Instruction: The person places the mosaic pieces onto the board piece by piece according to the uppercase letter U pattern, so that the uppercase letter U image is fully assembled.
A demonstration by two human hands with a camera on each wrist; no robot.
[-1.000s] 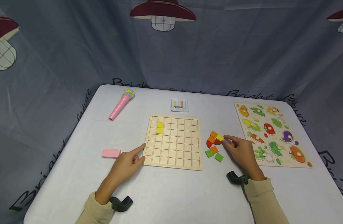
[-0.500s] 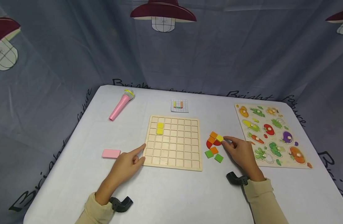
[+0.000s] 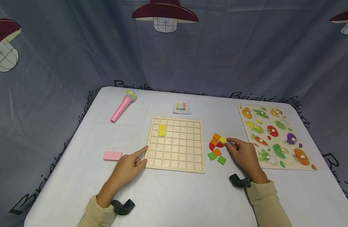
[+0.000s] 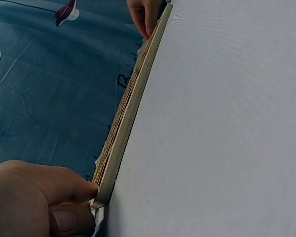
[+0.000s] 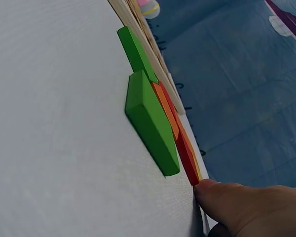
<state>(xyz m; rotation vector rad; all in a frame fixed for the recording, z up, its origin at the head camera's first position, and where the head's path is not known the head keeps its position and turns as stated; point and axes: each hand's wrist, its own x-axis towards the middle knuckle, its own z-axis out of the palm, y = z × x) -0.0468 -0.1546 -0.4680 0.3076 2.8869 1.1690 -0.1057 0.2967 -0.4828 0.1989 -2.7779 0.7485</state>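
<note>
Right of the grid board (image 3: 175,147), here's the loose yellow tile (image 3: 222,139), lying board-side of the right hand (image 3: 243,155), clearly the nearer one, fingertips at its edge (pinching? can't tell); left hand (image 3: 128,167), forefinger straight, touches the board's left edge.

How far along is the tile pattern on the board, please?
Two yellow tiles already sit on the board. In hand: the right hand touches a third yellow tile. Apparently left: orange tiles, green tiles and red pieces lie loose beside the board; the card shows those colours too.
</note>
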